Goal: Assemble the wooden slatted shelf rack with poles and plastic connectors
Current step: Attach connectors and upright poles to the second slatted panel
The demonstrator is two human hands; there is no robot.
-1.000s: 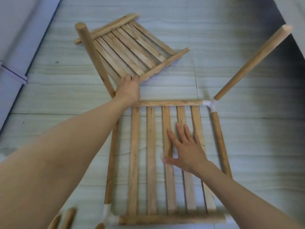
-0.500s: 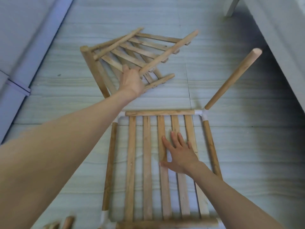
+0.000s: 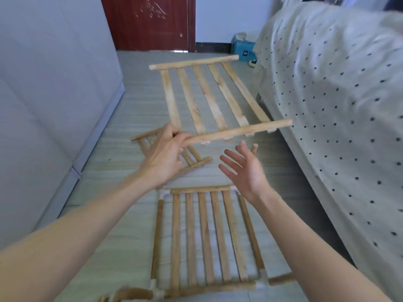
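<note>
Pale grey wood-grain plank floor. Dark red-brown wooden door at far end. Left of door: light grey panelled cabinet front. Right of door: white black-dotted bedspread, small teal box near it.

Bed close beside raised panel

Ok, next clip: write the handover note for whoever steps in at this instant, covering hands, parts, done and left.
Left hand: grips the near rail of a loose slatted panel, held up off the floor.
Right hand: open, palm up, holds nothing, just below that panel.
Base frame: flat on the floor, slats boxed by poles with white plastic connectors at its corners.
Another slatted panel lies on the floor behind the left hand.
Done: base level joined.
Left: the held panel has bare rail ends, so it likely still needs connectors and poles; same for the spare panel.
</note>
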